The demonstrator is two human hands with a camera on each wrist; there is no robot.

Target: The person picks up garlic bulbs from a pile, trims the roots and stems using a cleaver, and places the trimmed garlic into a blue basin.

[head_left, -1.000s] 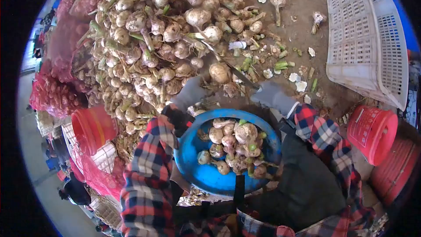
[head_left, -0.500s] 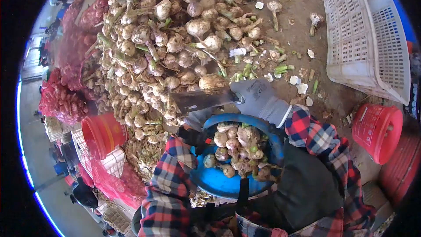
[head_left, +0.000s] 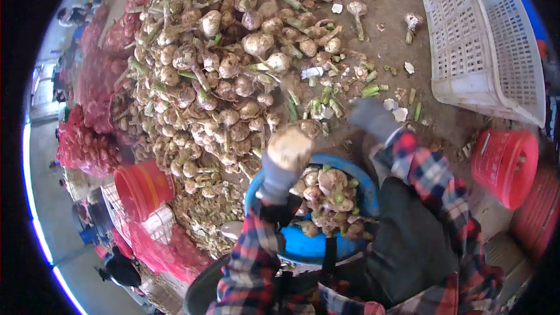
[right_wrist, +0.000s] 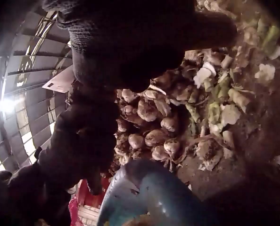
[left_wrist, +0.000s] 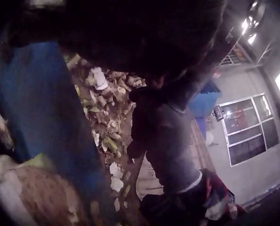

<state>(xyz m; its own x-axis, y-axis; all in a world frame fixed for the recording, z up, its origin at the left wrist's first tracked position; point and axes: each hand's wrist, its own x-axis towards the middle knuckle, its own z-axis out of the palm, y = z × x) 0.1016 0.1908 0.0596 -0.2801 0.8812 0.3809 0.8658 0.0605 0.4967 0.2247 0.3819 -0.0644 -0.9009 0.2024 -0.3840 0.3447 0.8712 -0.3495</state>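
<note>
My gloved left hand (head_left: pixel 279 178) holds a large pale garlic bulb (head_left: pixel 290 147) over the near-left rim of a blue basin (head_left: pixel 368 181). Inside the basin lies a heap of trimmed garlic bulbs (head_left: pixel 333 195). To the right, beyond the rim, my gloved right hand (head_left: pixel 373 118) is blurred, its fingers curled around a knife handle hidden by the glove. A flat light piece of the knife blade (right_wrist: pixel 60 81) shows past the dark glove in the right wrist view. The left wrist view is dark, with the blue basin wall (left_wrist: pixel 50 108) beside the hand.
A big pile of garlic (head_left: pixel 227 64) with stalks spreads ahead and left. Cut stalks and root slices (head_left: pixel 326 102) litter the ground. A white crate (head_left: pixel 461 35) and a red bucket (head_left: pixel 503 166) stand right; another red bucket (head_left: pixel 143 189) and red mesh bags (head_left: pixel 87 146) lie left.
My left hand has lifted a garlic bulb from the pile's edge, back toward the basin. My right hand with the knife crossed left over the bulb, then swung back right.
</note>
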